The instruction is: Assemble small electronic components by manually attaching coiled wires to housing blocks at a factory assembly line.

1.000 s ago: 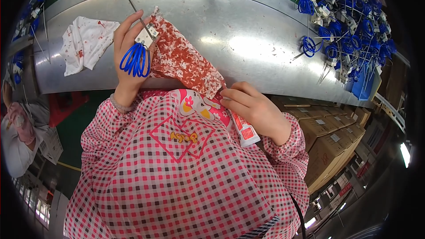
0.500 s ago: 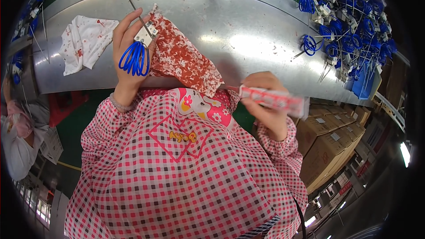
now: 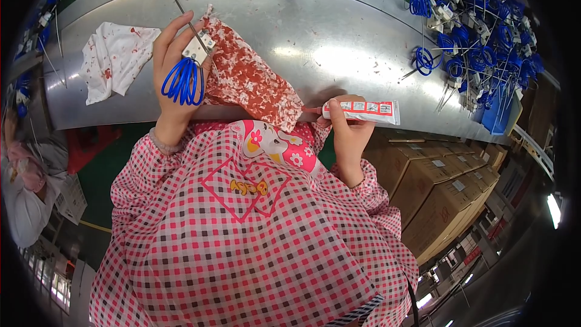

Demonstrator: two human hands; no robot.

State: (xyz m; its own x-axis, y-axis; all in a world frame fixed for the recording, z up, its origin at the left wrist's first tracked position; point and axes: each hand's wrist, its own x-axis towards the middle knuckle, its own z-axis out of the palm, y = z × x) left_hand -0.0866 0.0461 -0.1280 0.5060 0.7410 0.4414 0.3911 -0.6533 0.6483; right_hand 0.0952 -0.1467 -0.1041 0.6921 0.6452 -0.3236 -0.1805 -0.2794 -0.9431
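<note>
My left hand (image 3: 171,54) is closed on a white block (image 3: 195,49) that has a coil of blue wire (image 3: 183,82) and a thin metal rod angled up past the fingers. Against the same hand lies a red cloth (image 3: 248,72) speckled with white, spread toward the table's near edge; whether the fingers grip it is hidden. In my right hand (image 3: 351,139) is a white and red squeeze tube (image 3: 369,110), held level between thumb and fingers. Its narrow red nozzle points left and reaches the cloth's right corner; whether it touches cannot be told.
A white cloth with red stains (image 3: 118,60) lies left on the metal table (image 3: 339,30). Many similar blue-coiled parts (image 3: 478,42) are heaped at the right, beside a blue bin (image 3: 499,112). Cardboard boxes (image 3: 436,200) stand below right. Another person's sleeve (image 3: 27,200) shows at far left.
My right hand has turned the tube and shifted it up and left, so its nozzle meets the cloth's corner in view. The left hand is almost still.
</note>
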